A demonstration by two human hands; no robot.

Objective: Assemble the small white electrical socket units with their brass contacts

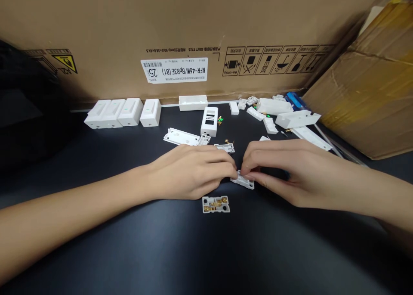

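Left hand [196, 170]: fingers are curled nearly closed, and the left end of the white base [243, 181] is held at their tips.
Right hand [287, 168]: the same base is pinched by thumb and forefinger (whether a smaller part is also gripped cannot be told).
White base: it is kept low over the bench [180, 252], between the hands, well in from the far edge.
Brass-fitted base [216, 204]: it is laid flat, closer to the near edge.
White switch boxes [130, 113]: four are lined up by the far edge, left of centre.
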